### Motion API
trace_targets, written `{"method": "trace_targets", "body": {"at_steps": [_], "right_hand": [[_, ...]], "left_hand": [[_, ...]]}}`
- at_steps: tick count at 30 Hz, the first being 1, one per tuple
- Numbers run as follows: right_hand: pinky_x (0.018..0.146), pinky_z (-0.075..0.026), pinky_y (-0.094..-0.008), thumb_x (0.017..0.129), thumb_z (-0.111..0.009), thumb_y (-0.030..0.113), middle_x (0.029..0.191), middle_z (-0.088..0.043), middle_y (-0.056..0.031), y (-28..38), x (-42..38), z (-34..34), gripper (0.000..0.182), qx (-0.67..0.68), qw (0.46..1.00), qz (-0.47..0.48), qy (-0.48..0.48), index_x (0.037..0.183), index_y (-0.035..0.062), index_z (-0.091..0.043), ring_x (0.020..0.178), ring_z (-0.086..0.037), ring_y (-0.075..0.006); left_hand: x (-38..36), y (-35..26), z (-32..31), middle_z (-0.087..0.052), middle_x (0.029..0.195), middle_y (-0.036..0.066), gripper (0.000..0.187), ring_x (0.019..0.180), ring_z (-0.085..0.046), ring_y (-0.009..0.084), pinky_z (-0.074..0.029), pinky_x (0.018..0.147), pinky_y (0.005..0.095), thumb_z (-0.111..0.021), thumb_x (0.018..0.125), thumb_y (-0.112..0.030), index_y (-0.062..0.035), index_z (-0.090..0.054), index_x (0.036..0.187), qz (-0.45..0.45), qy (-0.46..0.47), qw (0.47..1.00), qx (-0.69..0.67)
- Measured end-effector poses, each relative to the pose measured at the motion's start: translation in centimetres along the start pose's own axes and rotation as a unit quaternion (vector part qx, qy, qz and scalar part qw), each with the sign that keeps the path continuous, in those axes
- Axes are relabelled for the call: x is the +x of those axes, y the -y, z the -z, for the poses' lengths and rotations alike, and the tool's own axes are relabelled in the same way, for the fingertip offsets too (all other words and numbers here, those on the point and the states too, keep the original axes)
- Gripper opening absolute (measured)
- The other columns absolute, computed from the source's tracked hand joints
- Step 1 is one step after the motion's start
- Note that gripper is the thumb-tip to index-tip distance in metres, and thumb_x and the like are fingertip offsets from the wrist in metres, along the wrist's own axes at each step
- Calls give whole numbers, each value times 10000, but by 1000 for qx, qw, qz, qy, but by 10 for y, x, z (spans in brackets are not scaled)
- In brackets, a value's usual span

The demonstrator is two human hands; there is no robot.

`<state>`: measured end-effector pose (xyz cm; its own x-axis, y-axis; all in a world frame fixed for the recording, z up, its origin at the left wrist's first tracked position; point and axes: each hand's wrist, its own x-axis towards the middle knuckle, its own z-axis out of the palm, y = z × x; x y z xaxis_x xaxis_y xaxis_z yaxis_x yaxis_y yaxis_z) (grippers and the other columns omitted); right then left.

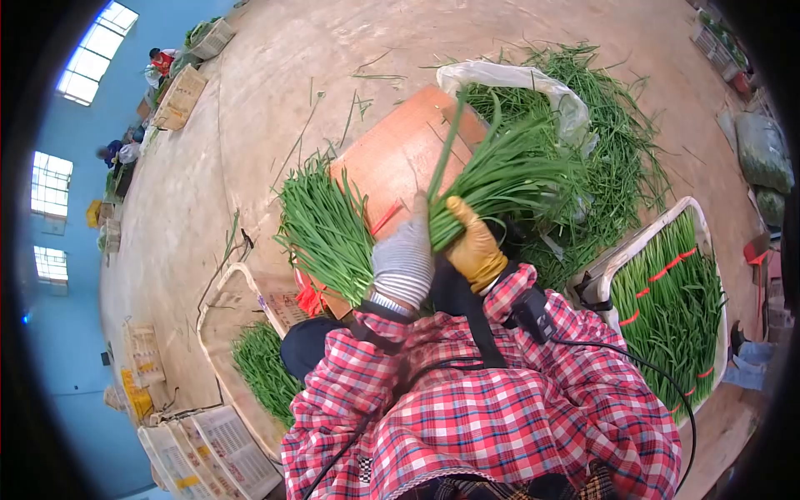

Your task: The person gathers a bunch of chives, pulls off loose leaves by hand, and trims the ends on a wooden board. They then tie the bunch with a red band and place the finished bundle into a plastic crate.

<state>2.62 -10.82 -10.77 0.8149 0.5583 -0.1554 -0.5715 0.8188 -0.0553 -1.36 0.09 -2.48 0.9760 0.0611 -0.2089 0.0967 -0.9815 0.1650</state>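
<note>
My right hand (473, 243), in a yellow glove, is closed round the lower stems of a bunch of garlic chives (521, 162), whose leaves fan out to the upper right. Beside it, my left hand (404, 257) wears a grey glove. Its fingertips meet the base of a few upright stalks (447, 154) at the bunch's left edge; the palm side is hidden. Left of that hand, a pile of chives (321, 221) lies on an orange-brown board (400, 154). Red ties (310, 298) hang at the board's lower left, and a red strip (386, 217) rests on it.
Loose chives (621, 142) and a white plastic sack (571, 108) lie beyond the board. On the right, a lined crate (698, 208) holds chive bundles with red bands. Another lined crate (218, 300) with chives stands at left, near stacked crates (204, 450). People sit far left.
</note>
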Motion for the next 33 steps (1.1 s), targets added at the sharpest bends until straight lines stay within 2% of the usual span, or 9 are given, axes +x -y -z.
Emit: {"method": "trace_targets", "body": {"at_steps": [5, 7, 9, 11, 13, 19, 22, 28, 33], "right_hand": [[740, -529, -325, 833, -634, 105, 880, -651, -63, 10, 4, 12, 167, -174, 970, 115, -126, 977, 23, -614, 797, -630, -187], [692, -544, -329, 855, -605, 234, 832, -661, -94, 27, 4, 17, 266, -183, 978, 12, -99, 1001, 13, -625, 727, -638, -213], [651, -538, -314, 841, -622, 249, 790, -643, -93, 31, -2, 4, 259, -159, 982, -25, -97, 956, 17, -604, 698, -629, -192], [633, -543, -308, 843, -621, 238, 792, -647, -94, 24, -4, 1, 269, -155, 984, -38, -83, 971, 1, -617, 693, -638, -193], [624, -545, -304, 844, -618, 232, 794, -650, -93, 12, 0, 6, 271, -176, 982, -41, -56, 973, -6, -624, 689, -642, -192], [694, -532, -305, 796, -641, 108, 861, -658, -74, -14, -5, 2, 241, -347, 936, 29, -41, 1017, 14, -623, 763, -636, -188], [827, -502, -306, 822, -643, 84, 1036, -626, -27, -23, -9, 5, 381, -386, 915, 115, 12, 1191, 51, -552, 923, -606, -153], [878, -470, -307, 838, -676, 142, 1077, -621, -36, 20, -16, 14, 374, -389, 916, 96, -21, 1177, 28, -565, 964, -585, -153], [896, -456, -323, 903, -555, 176, 1169, -591, -49, 69, -39, 20, 391, -545, 807, 217, -58, 1271, 49, -520, 1038, -560, -164]], "left_hand": [[-27, -3, -13, -572, 1105, 231, 1002, 892, -632, 348, -521, 772, 371, -704, 712, -102, -62, -64, 1483, -91, 59, 971, -214], [-32, 20, -10, -549, 1169, 199, 1011, 967, -617, 303, -502, 829, 339, -694, 734, -106, -67, -22, 1488, -112, 108, 863, -481], [-24, 57, -23, -489, 1248, 169, 933, 1094, -549, 247, -478, 865, 334, -652, 824, -154, -57, 0, 1483, 16, 127, 695, -708], [-20, 83, -57, -521, 1247, 160, 800, 1080, -567, 234, -486, 868, 328, -660, 861, -258, -46, -174, 1461, -8, 205, 525, -826], [-12, 52, -67, -568, 1215, 127, 719, 1088, -576, 221, -493, 890, 349, -684, 837, -393, -48, -365, 1381, 44, 281, 579, -764], [-48, 41, -70, -610, 1111, 174, 696, 968, -636, 293, -530, 871, 405, -780, 726, -296, 14, -458, 1260, 33, 349, 443, -825], [-56, 47, -64, -622, 1014, 150, 570, 913, -640, 267, -556, 803, 394, -751, 733, -160, 14, -482, 1205, 83, 351, 470, -805], [-65, 71, -79, -624, 847, 111, 438, 725, -624, 205, -540, 653, 342, -752, 708, -108, 12, -554, 1079, 74, 333, 549, -763], [-76, 78, -86, -619, 796, 100, 436, 664, -613, 195, -523, 588, 330, -784, 683, -111, 14, -585, 1051, 106, 337, 549, -758]]}}
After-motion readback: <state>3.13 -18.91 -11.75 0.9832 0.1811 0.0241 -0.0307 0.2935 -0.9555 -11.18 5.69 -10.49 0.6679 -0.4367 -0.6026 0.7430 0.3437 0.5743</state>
